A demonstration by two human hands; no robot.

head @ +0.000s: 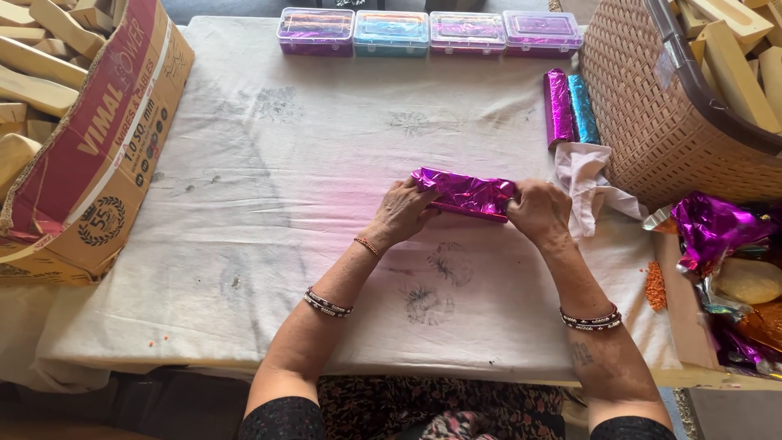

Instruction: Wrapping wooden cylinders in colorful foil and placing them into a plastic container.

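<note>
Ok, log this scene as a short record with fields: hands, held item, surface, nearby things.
left hand: grips the left end of the magenta foil-wrapped piece
right hand: grips its right end
surface: table under a stained white cloth
far edge: four clear plastic boxes in a row
wrapped rolls: magenta roll beside blue roll
by right hand: white rag
right: woven basket of wooden pieces
left: cardboard box of wooden pieces

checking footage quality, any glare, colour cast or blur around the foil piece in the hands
Head view: sharp and evenly lit; the magenta foil bundle between left hand and right hand glints and throws a pink tint onto the white cloth; straight edges bow slightly near the frame borders.
</note>
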